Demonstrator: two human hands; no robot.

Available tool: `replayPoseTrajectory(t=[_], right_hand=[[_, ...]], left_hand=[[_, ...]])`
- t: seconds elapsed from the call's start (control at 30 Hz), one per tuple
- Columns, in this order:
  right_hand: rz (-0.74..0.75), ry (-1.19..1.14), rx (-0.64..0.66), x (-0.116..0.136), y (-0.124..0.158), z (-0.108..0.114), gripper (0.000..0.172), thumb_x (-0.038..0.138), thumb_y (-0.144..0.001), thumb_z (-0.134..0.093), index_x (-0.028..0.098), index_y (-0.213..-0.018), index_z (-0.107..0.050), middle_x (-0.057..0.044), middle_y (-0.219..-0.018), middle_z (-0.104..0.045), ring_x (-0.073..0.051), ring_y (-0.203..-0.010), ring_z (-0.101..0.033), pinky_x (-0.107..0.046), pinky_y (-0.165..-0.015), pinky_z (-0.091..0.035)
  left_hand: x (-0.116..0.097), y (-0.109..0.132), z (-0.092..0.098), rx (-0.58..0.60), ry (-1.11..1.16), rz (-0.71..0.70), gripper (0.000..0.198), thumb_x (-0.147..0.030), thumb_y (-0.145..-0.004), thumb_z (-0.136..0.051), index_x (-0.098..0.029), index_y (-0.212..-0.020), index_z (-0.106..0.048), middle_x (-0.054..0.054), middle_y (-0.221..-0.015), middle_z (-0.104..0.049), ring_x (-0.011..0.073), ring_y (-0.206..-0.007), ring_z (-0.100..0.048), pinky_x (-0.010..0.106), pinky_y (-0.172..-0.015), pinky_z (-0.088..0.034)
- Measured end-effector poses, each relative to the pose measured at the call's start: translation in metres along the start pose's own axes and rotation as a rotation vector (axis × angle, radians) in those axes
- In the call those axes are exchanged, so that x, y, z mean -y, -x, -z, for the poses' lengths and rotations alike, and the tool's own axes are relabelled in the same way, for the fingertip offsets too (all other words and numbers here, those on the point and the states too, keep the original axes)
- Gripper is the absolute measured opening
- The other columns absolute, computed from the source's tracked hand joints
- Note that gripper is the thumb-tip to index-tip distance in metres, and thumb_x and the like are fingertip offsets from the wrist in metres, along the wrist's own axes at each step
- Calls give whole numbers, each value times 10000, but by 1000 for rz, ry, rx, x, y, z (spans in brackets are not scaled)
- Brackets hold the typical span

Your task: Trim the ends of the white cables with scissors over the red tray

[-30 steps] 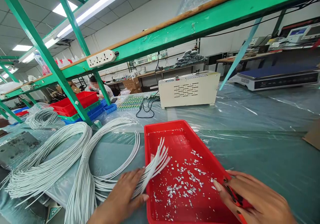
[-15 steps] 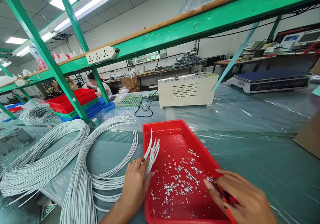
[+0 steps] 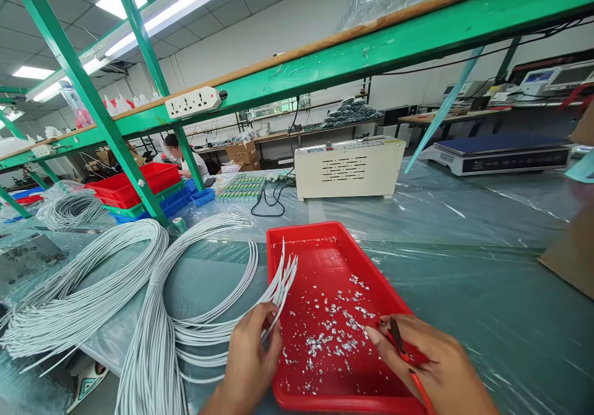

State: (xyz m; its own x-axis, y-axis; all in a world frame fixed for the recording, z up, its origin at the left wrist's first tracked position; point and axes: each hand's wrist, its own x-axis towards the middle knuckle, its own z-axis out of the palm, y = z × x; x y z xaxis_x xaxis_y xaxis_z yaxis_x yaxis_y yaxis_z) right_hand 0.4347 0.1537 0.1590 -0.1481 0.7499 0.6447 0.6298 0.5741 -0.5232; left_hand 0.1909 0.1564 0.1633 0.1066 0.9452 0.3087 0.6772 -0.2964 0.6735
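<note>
My left hand (image 3: 254, 348) is closed round a few white cables (image 3: 284, 279) at the left rim of a red tray (image 3: 320, 258). Their cut ends fan upward over the tray. From there the cables run left into a large looped bundle (image 3: 155, 316) on the table. My right hand (image 3: 424, 356) grips red-handled pliers (image 3: 408, 356) above the tray's right side; their dark jaws point up and left, clear of the cables. Small silvery scraps (image 3: 334, 334) lie scattered over the tray floor.
Another coil of white cables (image 3: 88, 279) lies at the left. Behind the tray stand a cream metal box (image 3: 350, 171) and a scale (image 3: 499, 155). Stacked red bins (image 3: 139, 183) sit back left, beneath a green shelf frame (image 3: 297, 75). A person (image 3: 195, 162) sits beyond.
My right hand has moved left and a little up with the pliers, tilting them more upright. My left hand has shifted slightly along the cables, and their ends stand a bit differently.
</note>
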Motion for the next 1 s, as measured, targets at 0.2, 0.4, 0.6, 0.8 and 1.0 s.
replayPoseTrajectory(t=[0.2,0.4,0.6,0.8,1.0], right_hand=[[-203,-67,145,4,-10,-9,323,386,-874,-452,204,-607,-456,28,-543,-498,-134,-481,-472,-213,-452,-372],[-261,-216,218,11,-15,-34,272,387,-874,-460,182,-721,-551,-15,-664,-627,-166,-586,-576,-225,-523,-432],[-152,-17,184,15,-5,-41,286,405,-862,-477,208,-655,-465,25,-563,-532,-137,-479,-480,-228,-463,-351],[-138,161,230,16,-1,-31,376,473,-737,-619,223,-587,-381,49,-519,-486,-126,-453,-455,-214,-437,-314],[-174,219,349,17,2,-31,394,471,-744,-606,224,-562,-358,52,-491,-485,-123,-428,-438,-214,-424,-275]], left_hand=[[-15,-5,-9,134,691,262,371,-443,-780,-565,-112,-939,-623,3,-622,-555,90,-454,-446,211,-452,-360],[-20,-5,-19,181,769,286,418,-495,-766,-579,-99,-870,-664,-11,-537,-537,58,-399,-366,186,-412,-260],[-20,0,-25,232,782,289,398,-482,-797,-546,-104,-853,-660,-18,-523,-516,66,-407,-357,192,-420,-261],[-20,1,-28,208,782,268,347,-452,-816,-540,-131,-799,-670,-47,-518,-420,80,-474,-337,200,-476,-265],[-17,5,-29,213,744,233,264,-381,-844,-528,-163,-804,-673,1,-661,-557,118,-613,-473,209,-595,-361]])
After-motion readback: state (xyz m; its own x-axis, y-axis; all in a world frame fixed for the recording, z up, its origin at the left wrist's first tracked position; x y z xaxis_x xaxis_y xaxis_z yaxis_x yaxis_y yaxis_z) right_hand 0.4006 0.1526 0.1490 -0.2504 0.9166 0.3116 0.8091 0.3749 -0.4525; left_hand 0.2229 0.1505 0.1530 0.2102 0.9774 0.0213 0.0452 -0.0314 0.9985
